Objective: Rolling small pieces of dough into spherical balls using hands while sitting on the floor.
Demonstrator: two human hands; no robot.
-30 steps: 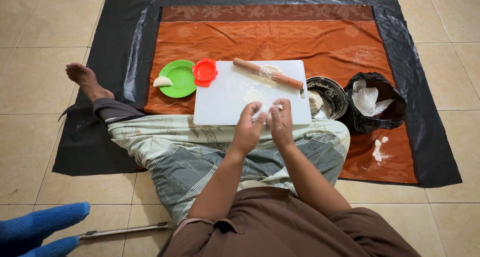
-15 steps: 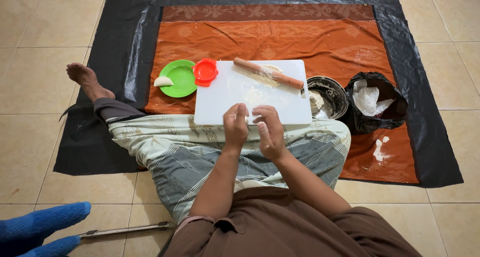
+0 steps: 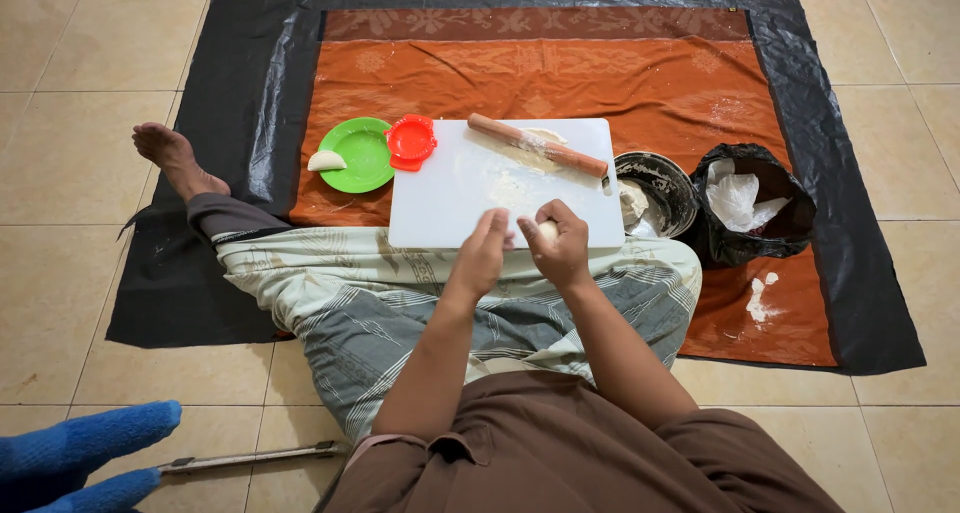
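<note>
Fingers (image 3: 548,235) of both hands curl closed around dough lump (image 3: 547,230).

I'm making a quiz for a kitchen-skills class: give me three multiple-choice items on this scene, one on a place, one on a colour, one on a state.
1. Where does the wooden rolling pin lie?
A. on the white cutting board
B. on the green plate
C. in the black bag

2. What colour is the round plastic plate holding one folded dumpling?
A. red
B. green
C. white

3. What are the hands doing?
A. resting on the knees
B. gripping the rolling pin
C. left hand and right hand together around a small dough piece

Answers: 1 A, it lies aslant across the board's far side; 2 B, plainly green; 3 C, dough shows between the fingers.
</note>
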